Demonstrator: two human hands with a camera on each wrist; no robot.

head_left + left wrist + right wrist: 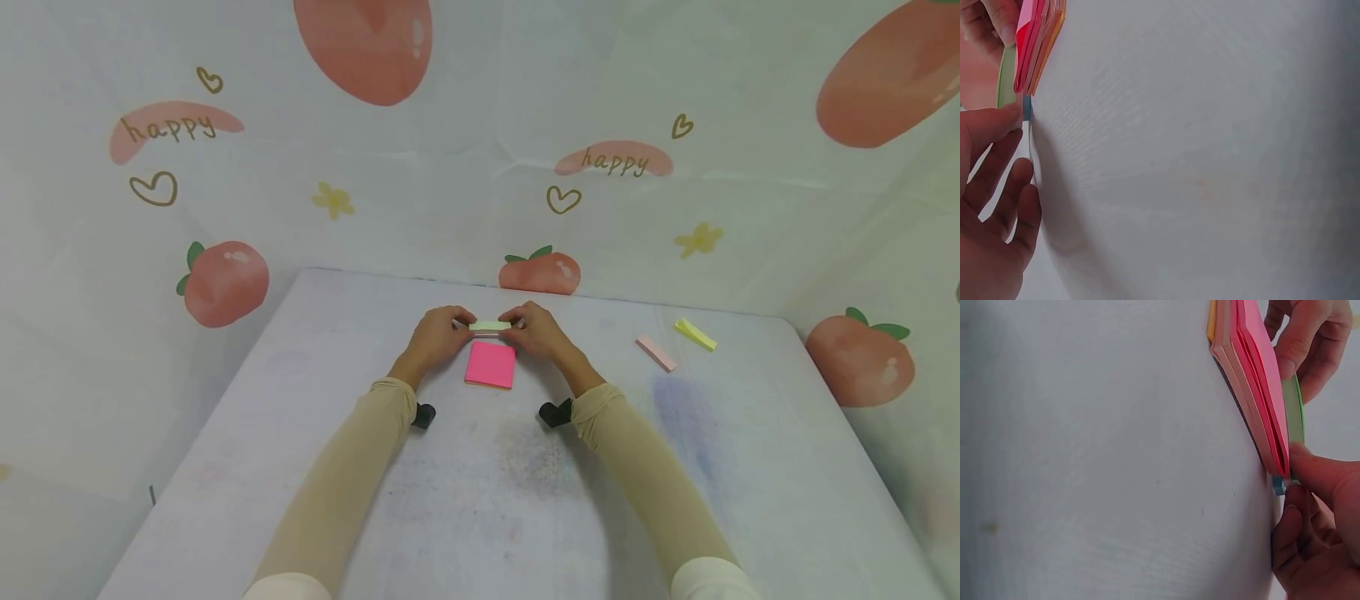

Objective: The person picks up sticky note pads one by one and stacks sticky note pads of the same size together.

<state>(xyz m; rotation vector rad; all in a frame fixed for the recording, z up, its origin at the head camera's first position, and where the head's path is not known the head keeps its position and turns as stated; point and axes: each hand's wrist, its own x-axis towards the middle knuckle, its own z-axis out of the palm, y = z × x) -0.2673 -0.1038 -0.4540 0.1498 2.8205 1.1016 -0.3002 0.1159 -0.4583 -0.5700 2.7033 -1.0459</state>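
Note:
A narrow light-green paper strip (489, 326) is stretched sideways between my two hands. My left hand (437, 337) pinches its left end with thumb and fingers, and my right hand (536, 332) does the same at the right end. Just on the near side lies a square stack of bright pink paper (491, 365). From the right wrist view, paler pink and orange layers show beneath its top, and the green strip (1294, 412) stands behind it. A small blue piece (1027, 107) shows low beside the left fingertips; what it belongs to is hidden.
On the right of the table (465, 517) lie a pale pink strip (656, 353) and a yellow strip (695, 335), apart from each other. A white cloth backdrop (450, 217) printed with fruit rises at the table's back edge. Dark wrist mounts (556, 413) hang by the sleeves.

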